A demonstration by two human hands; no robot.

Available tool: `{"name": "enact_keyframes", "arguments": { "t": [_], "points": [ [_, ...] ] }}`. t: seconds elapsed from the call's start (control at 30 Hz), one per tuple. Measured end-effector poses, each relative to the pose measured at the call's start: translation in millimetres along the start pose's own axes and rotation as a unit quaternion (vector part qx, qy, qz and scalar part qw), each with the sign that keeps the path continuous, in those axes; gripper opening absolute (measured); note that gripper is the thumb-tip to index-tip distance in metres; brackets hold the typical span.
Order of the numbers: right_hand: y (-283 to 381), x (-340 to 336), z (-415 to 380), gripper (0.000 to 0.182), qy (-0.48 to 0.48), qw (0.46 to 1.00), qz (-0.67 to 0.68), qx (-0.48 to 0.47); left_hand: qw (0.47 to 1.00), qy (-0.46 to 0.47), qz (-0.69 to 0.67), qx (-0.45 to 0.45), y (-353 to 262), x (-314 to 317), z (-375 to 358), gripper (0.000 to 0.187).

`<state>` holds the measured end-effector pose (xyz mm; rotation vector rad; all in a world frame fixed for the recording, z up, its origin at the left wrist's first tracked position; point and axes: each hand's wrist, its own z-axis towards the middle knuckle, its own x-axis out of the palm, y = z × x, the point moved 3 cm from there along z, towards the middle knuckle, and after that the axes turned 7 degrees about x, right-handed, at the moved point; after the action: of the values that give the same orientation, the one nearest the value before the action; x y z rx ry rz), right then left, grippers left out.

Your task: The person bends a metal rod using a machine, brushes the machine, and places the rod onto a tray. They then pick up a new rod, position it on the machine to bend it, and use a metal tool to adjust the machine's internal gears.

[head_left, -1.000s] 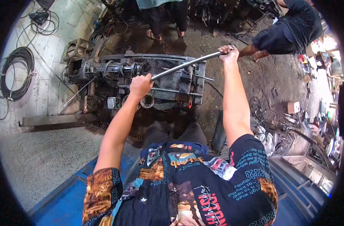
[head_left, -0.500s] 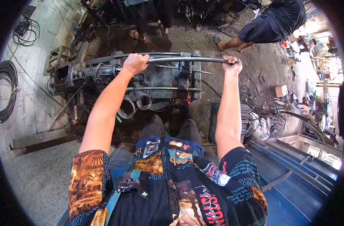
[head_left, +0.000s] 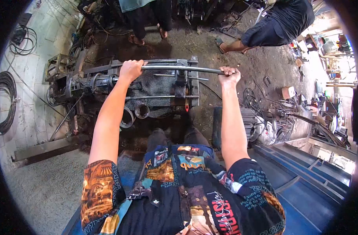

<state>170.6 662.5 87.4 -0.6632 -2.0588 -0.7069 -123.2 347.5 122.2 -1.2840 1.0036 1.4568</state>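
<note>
A long dark metal rod lies crosswise in front of me, over a greasy machine. My left hand is wrapped round its left part, close to the machine's cylindrical head. Near the rod's right end, my right hand grips it with the fingers curled over the top. Between my hands the rod passes over an upright metal bracket. Thinner parallel bars run along the machine bed beneath. Two metal rings sit at the machine's near side.
One person is at the upper right, and another person's legs show beyond the machine. Coiled cable hangs on the left wall. Scrap metal and a plastic bag lie to the right, near blue metal frames.
The view has shifted, so the machine and both hands appear farther left and slightly lower. Both hands keep hold of the rod; its right end sits a little nearer me.
</note>
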Motion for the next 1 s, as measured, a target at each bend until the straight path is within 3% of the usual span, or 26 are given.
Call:
{"name": "enact_keyframes", "arguments": {
  "t": [0.13,0.2,0.27,0.4,0.43,0.47,0.5,0.53,0.63,0.7,0.8,0.9,1.0],
  "points": [
    [6,0,22,0.036,-0.052,0.998,-0.01,0.026,0.999,0.012,-0.015,-0.036,-19,-14,-8,0.014],
    [8,-3,34,0.035,-0.076,0.997,-0.011,0.024,0.999,-0.003,-0.027,-0.04,-28,-23,-6,0.025],
    [11,-8,40,0.035,-0.108,0.993,-0.024,0.035,0.999,0.009,-0.01,-0.043,-32,-24,-6,0.022],
    [12,-11,36,0.036,-0.051,0.996,-0.02,0.076,0.991,0.107,0.007,-0.079,-34,-31,-5,0.026],
    [12,-11,31,0.038,-0.042,0.994,0.007,0.104,0.997,0.056,0.001,-0.052,-38,-38,-7,0.031],
    [13,-15,25,0.04,-0.091,0.992,0.003,0.089,1.0,0.005,-0.005,-0.025,-43,-45,-10,0.036],
    [13,-11,9,0.04,-0.124,0.989,-0.031,0.077,0.997,0.034,-0.039,-0.056,-44,-51,-14,0.056],
    [12,-10,-6,0.041,-0.155,0.984,-0.065,0.064,0.997,0.03,-0.036,-0.056,-49,-59,-21,0.056],
    [-8,-47,-30,0.035,-0.199,0.967,-0.145,0.066,0.977,-0.169,-0.078,-0.106,-53,-78,-64,0.083],
    [-21,-119,-23,0.031,-0.095,0.966,-0.196,0.138,0.96,-0.219,-0.096,-0.148,-51,-73,-101,0.077],
    [-57,-145,-79,0.022,-0.156,0.939,-0.281,0.121,0.949,-0.227,-0.119,-0.184,-47,-50,-154,0.073],
    [-98,-167,-114,0.018,-0.177,0.909,-0.321,0.197,0.947,-0.211,-0.141,-0.195,-44,-34,-196,0.068],
    [-124,-170,-147,0.017,-0.227,0.869,-0.4,0.183,0.944,-0.196,-0.171,-0.2,-43,-22,-226,0.066]
  ]
}}
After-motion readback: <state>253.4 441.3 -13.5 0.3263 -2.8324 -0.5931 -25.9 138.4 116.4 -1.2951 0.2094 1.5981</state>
